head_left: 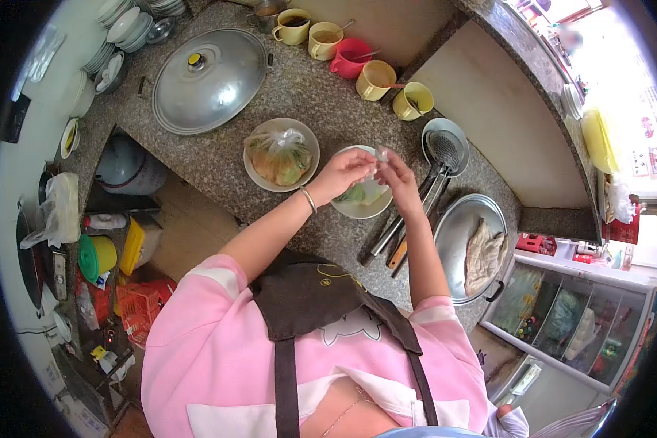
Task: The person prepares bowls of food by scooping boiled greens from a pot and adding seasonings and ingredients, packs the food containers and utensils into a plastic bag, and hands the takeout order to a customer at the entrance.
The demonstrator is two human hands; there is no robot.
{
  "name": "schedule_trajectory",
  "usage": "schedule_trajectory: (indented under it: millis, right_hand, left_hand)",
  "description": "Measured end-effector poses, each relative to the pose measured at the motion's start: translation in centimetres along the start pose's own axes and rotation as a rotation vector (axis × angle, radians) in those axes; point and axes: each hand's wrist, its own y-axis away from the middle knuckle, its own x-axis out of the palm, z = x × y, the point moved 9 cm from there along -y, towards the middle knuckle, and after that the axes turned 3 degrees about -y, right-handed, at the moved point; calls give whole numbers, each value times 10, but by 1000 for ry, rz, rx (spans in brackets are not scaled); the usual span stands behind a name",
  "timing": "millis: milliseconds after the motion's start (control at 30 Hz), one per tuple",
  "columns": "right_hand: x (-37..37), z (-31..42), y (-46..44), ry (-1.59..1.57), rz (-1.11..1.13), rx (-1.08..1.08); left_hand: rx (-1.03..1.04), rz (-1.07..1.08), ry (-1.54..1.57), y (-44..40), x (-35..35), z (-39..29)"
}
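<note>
My left hand (349,172) and my right hand (398,177) meet above a white bowl (365,212) on the stone counter. Between their fingertips is a piece of clear plastic (381,153), apparently the top of a thin bag; both hands pinch it. Some green leafy food (352,194) shows in the bowl, partly hidden beneath my hands. Just left of it stands a second bowl (312,162), holding a clear plastic bag of food (279,159) with greens and brownish pieces. The neck of that bag is gathered at the top.
A large domed lid (223,87) lies at the back left. Cups with spoons, including a red cup (352,57), line the back. Strainers (444,150) with long handles lie at the right, beside a metal lid (452,255) with a folded cloth (483,255) on it.
</note>
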Motion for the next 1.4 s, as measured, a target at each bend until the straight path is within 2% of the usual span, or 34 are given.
schedule_trajectory:
  millis: [133, 200, 267, 300, 433, 500, 567, 633, 700, 767, 800, 833, 867, 900, 933, 967, 1000, 1033, 1067, 1100, 1167, 1200, 1233, 1267, 1300, 1367, 1400]
  right_hand:
    - [13, 8, 13, -21, 176, 127]
    - [14, 3, 10, -33, 211, 84]
    - [13, 2, 8, -44, 247, 37]
    - [9, 0, 8, 68, 236, 63]
    - [13, 11, 12, 356, 255, 35]
    - [12, 18, 11, 337, 208, -20]
    - [11, 28, 13, 316, 167, -74]
    - [10, 33, 15, 740, 133, -39]
    - [7, 11, 13, 667, 203, -23]
    - [-9, 8, 9, 76, 120, 16]
    - [-7, -1, 7, -166, 150, 131]
    - [-6, -4, 8, -166, 152, 134]
    - [-6, -6, 10, -189, 132, 147]
    - [-3, -4, 11, -212, 114, 159]
    - [6, 16, 18, 154, 152, 175]
    - [10, 20, 17, 363, 222, 102]
    - [12, 19, 18, 411, 217, 140]
    - [15, 22, 21, 459, 213, 176]
    - [11, 26, 25, 355, 157, 184]
    - [9, 30, 27, 248, 128, 181]
    - [-3, 57, 35, 51, -214, 181]
    - [-4, 73, 31, 24, -166, 83]
    - [-9, 88, 34, -29, -231, 0]
    - [-11, 106, 31, -4, -194, -83]
    - [0, 135, 41, -34, -339, -152]
    - [21, 176, 39, 41, -148, -159]
    - [33, 192, 35, 67, -60, -210]
  left_hand:
    - [83, 59, -85, -2, -2, -18]
    - [239, 210, -384, 0, 14, -27]
    - [229, 151, -469, 2, 13, -32]
    - [219, 89, -553, 2, 10, -35]
    - [165, 131, -604, -12, 6, -11]
    - [140, 228, -385, -18, 7, 0]
    - [85, 225, -368, -24, 1, 5]
    - [27, 214, -353, -25, -2, 5]
    - [75, 180, -648, -27, -2, -4]
    - [133, 167, -634, -21, 5, -17]
    - [393, 143, -880, -14, 16, -42]
    - [655, 114, -1118, -2, 30, -62]
    - [518, 162, -1051, -6, 29, -60]
    - [517, 155, -1053, -10, 25, -58]
    - [419, 234, -1040, -19, 20, -39]
    - [317, 313, -1024, -25, 15, -20]
    - [312, 303, -1030, -26, 12, -7]
    - [423, 265, -971, -21, 15, -2]
    - [534, 215, -924, -13, 14, -8]
    - [361, 205, -925, -4, 15, -24]
    - [491, 182, -825, 28, 6, -57]
    - [454, 233, -697, 48, -2, -76]
    - [74, 381, -428, 70, -15, -78]
    - [40, 422, -240, 82, -32, -72]
    - [34, 379, -266, 97, -60, -80]
    - [59, 215, -81, 138, -128, -113]
    - [129, 65, -165, 158, -176, -135]
